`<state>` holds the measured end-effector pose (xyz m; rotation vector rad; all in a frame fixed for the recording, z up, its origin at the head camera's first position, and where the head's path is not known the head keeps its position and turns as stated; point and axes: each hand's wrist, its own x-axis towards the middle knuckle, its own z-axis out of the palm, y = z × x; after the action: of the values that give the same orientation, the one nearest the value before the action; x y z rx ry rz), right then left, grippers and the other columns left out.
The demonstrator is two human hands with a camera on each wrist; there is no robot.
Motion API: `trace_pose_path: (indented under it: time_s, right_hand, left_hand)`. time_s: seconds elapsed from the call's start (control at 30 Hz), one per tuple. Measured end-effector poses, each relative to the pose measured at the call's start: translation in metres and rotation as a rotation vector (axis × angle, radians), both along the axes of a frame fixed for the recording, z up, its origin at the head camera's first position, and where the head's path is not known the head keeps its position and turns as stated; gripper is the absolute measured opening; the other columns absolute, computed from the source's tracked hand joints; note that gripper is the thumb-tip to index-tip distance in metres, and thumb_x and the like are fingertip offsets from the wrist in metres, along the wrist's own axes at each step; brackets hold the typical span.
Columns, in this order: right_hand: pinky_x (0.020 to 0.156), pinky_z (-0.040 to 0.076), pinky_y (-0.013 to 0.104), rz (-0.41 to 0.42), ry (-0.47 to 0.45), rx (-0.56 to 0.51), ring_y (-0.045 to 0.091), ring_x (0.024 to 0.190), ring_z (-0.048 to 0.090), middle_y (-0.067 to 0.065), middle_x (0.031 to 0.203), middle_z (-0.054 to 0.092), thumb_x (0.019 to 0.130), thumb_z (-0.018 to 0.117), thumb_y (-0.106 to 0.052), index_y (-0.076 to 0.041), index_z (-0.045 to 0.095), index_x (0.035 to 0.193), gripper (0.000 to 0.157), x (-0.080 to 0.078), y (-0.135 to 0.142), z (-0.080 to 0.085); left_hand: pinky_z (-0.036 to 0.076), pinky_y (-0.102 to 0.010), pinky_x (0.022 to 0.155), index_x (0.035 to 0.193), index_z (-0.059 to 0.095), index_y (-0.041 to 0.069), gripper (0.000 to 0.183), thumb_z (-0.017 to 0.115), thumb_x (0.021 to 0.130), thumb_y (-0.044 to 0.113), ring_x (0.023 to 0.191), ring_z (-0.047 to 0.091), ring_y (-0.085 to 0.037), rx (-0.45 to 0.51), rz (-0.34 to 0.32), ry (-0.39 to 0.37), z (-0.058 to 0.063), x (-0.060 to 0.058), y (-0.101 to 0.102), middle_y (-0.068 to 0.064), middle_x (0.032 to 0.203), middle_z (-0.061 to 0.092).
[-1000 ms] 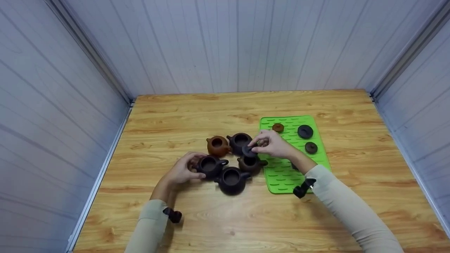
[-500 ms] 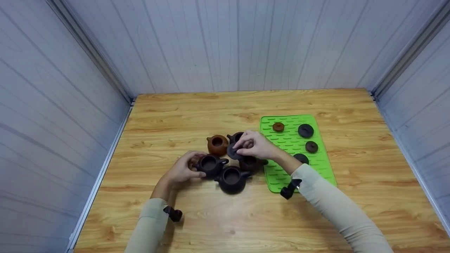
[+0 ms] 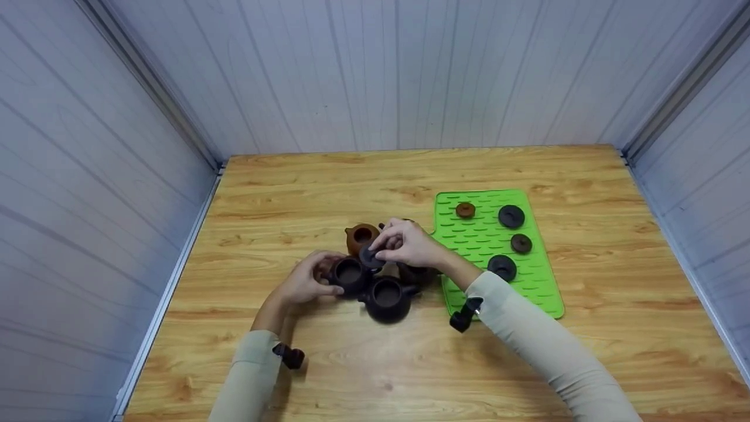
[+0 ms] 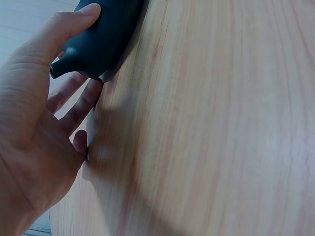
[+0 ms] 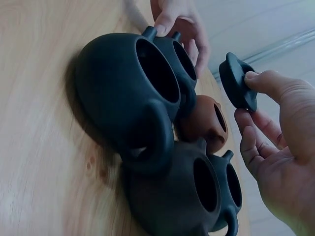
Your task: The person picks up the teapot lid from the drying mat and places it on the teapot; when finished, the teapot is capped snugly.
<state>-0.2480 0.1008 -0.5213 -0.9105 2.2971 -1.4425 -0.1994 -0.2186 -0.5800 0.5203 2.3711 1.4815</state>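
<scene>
My left hand [image 3: 307, 278] grips a small dark teapot [image 3: 350, 275] by its spout side, thumb on the near side and fingers round the far side. In the left wrist view, the thumb lies on the dark teapot [image 4: 110, 37] above its short spout. My right hand [image 3: 413, 243] pinches a dark round lid [image 3: 369, 257] between thumb and fingertips. In the right wrist view this lid [image 5: 236, 81] is tilted and held apart from the pots. From overhead it overlaps the back right edge of the gripped teapot, whose mouth is uncovered.
Lidless teapots crowd round the hands: an orange-brown one [image 3: 362, 237] behind, a larger dark one [image 3: 387, 302] in front, a brown one [image 5: 157, 196] and another dark one [image 5: 231, 191] to the right, partly hidden overhead. A green mat [image 3: 474, 234] holds several lids [image 3: 511, 217].
My right hand has carried the dark lid leftward, from over the brown teapot to the edge of the gripped teapot. A dark lid on the mat has come into view. My left hand stays put.
</scene>
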Motion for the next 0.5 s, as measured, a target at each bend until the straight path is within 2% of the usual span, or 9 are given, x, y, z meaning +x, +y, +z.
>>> trace_pose_path:
  time_s: [0.27, 0.33, 0.5]
  right_hand:
    - [0.086, 0.055, 0.022, 0.013, 0.022, 0.025, 0.015, 0.096, 0.065, 0.019, 0.118, 0.068, 0.099, 0.086, -0.013, -0.008, 0.089, 0.115, 0.017, 0.000, -0.016, -0.003]
    - [0.086, 0.055, 0.022, 0.015, 0.022, 0.023, 0.013, 0.096, 0.064, 0.019, 0.118, 0.068, 0.099, 0.086, -0.014, -0.008, 0.089, 0.116, 0.018, 0.001, -0.019, -0.004]
    - [0.087, 0.056, 0.022, 0.014, 0.021, 0.021, 0.013, 0.097, 0.065, 0.018, 0.120, 0.068, 0.099, 0.087, -0.015, -0.009, 0.089, 0.116, 0.018, 0.002, -0.029, -0.005]
  left_hand:
    - [0.055, -0.027, 0.096, 0.153, 0.065, 0.003, 0.070, 0.094, 0.090, 0.010, 0.121, 0.067, -0.026, 0.023, -0.006, 0.008, -0.002, 0.000, 0.000, -0.025, 0.146, 0.066]
    - [0.056, -0.027, 0.094, 0.152, 0.066, 0.005, 0.070, 0.096, 0.090, 0.015, 0.118, 0.068, -0.024, 0.038, -0.018, 0.041, -0.010, -0.003, -0.003, -0.023, 0.143, 0.066]
    - [0.056, -0.024, 0.090, 0.151, 0.068, 0.015, 0.070, 0.099, 0.089, 0.027, 0.113, 0.069, -0.014, 0.096, -0.030, 0.098, -0.042, -0.015, -0.015, -0.008, 0.138, 0.069]
